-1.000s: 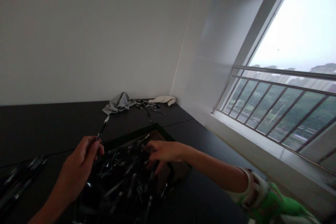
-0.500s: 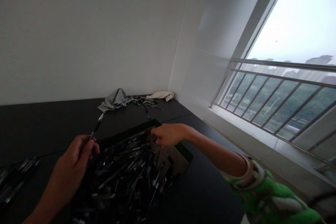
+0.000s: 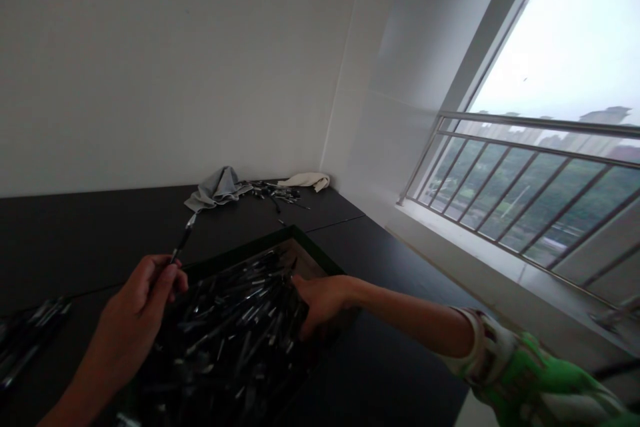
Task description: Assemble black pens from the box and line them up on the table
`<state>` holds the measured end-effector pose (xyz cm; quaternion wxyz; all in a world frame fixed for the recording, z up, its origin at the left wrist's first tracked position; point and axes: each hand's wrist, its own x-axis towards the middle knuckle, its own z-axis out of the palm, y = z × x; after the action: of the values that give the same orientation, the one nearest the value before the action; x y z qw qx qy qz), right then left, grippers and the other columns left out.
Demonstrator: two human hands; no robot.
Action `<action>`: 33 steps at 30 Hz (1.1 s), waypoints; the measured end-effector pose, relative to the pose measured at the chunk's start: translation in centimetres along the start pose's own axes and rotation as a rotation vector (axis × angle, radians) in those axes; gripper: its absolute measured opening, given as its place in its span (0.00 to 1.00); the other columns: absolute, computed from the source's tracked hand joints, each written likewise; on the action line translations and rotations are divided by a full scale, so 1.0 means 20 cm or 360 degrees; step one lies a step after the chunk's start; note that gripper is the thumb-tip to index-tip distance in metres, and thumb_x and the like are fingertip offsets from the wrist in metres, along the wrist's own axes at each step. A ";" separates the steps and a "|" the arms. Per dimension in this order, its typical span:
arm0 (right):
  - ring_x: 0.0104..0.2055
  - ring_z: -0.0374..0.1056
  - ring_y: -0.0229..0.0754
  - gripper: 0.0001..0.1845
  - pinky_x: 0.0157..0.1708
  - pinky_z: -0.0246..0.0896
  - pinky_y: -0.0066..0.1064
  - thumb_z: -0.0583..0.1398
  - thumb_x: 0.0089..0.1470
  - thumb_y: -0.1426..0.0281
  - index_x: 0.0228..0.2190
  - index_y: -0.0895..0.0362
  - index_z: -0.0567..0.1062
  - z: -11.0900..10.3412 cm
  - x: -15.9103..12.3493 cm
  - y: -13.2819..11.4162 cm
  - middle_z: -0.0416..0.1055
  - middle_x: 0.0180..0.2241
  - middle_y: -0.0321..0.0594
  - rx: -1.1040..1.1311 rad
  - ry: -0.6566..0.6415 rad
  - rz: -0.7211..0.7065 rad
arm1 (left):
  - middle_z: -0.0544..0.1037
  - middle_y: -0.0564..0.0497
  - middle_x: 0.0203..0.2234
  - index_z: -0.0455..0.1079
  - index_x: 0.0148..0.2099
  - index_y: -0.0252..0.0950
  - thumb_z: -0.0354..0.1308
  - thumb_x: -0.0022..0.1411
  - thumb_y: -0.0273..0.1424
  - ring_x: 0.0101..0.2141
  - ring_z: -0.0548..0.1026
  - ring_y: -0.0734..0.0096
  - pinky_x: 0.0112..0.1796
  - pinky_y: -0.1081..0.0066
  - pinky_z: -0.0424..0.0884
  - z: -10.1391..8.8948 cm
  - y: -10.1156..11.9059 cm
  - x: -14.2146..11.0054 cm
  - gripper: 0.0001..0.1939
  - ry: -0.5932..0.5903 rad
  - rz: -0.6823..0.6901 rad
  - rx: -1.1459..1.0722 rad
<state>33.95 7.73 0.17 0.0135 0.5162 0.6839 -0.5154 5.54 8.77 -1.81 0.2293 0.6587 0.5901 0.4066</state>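
Observation:
My left hand (image 3: 137, 307) is closed on a pen (image 3: 185, 235), pinched between thumb and fingers. The pen is dark with a clear, shiny upper end, and it tilts up and away to the right. A dark green-rimmed box (image 3: 313, 247) stands in front of me, filled with a jumble of loose pens (image 3: 245, 320). Over the box's right part is my right hand (image 3: 323, 300), with thumb and fingers spread against the edge of the pile. Its fingertips are partly hidden in shadow among the pens.
A bundle of pens (image 3: 35, 333) lies on the dark table (image 3: 100, 227) at the left. Toward the back are a grey cloth (image 3: 217, 188), a scatter of small dark parts (image 3: 280, 193) and a cream cloth (image 3: 307, 180). A wall stands behind; a railed window (image 3: 525, 167) is on the right.
My right hand has moved down and nearer to me inside the box, and its fingers have spread. Pens on the right have shifted leftward. My left hand still holds the pen, almost unmoved.

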 end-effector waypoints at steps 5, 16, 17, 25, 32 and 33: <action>0.30 0.68 0.34 0.24 0.28 0.70 0.29 0.60 0.44 0.80 0.46 0.59 0.66 0.03 0.04 -0.08 0.70 0.37 0.39 0.0499 -0.0125 -0.0079 | 0.68 0.56 0.26 0.60 0.35 0.42 0.42 0.61 0.46 0.29 0.68 0.65 0.34 0.68 0.61 0.00 0.00 0.00 0.14 0.0006 0.0024 -0.0013; 0.31 0.71 0.36 0.28 0.28 0.67 0.26 0.54 0.56 0.75 0.57 0.62 0.55 -0.05 0.05 -0.37 0.71 0.38 0.45 -0.0039 -0.0147 -0.0477 | 0.69 0.56 0.26 0.61 0.37 0.42 0.42 0.63 0.46 0.31 0.70 0.65 0.35 0.69 0.62 0.00 -0.01 0.00 0.15 -0.0034 0.0016 0.0044; 0.30 0.71 0.36 0.26 0.28 0.66 0.26 0.53 0.57 0.76 0.57 0.62 0.56 -0.07 0.04 -0.37 0.72 0.37 0.44 -0.0256 -0.0083 -0.0491 | 0.69 0.56 0.26 0.61 0.37 0.42 0.42 0.63 0.46 0.31 0.70 0.65 0.35 0.68 0.62 0.00 -0.02 0.00 0.15 -0.0040 0.0016 0.0047; 0.32 0.69 0.40 0.11 0.30 0.58 0.27 0.57 0.46 0.82 0.32 0.64 0.78 -0.17 -0.08 -0.18 0.75 0.29 0.42 -0.1194 -0.0064 -0.0404 | 0.69 0.56 0.28 0.60 0.38 0.43 0.42 0.62 0.47 0.30 0.69 0.66 0.35 0.68 0.62 0.01 -0.04 0.01 0.15 -0.0028 0.0012 0.0013; 0.35 0.69 0.40 0.15 0.29 0.58 0.25 0.60 0.49 0.74 0.41 0.63 0.75 -0.05 -0.06 -0.05 0.75 0.35 0.43 -0.1288 -0.0170 -0.0493 | 0.67 0.56 0.28 0.60 0.36 0.42 0.42 0.62 0.46 0.30 0.69 0.65 0.35 0.68 0.61 0.00 -0.02 0.00 0.15 -0.0055 -0.0035 0.0024; 0.36 0.69 0.40 0.14 0.31 0.58 0.25 0.59 0.50 0.75 0.42 0.63 0.74 -0.03 -0.06 -0.04 0.75 0.36 0.44 -0.1291 -0.0151 -0.0522 | 0.67 0.56 0.28 0.60 0.36 0.42 0.42 0.62 0.46 0.31 0.69 0.65 0.35 0.68 0.60 -0.01 -0.01 0.00 0.14 -0.0065 -0.0041 0.0026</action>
<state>34.21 7.51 1.71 0.1644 0.3293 0.9025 -0.2237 5.30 8.86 -1.92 0.2411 0.6611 0.5970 0.3851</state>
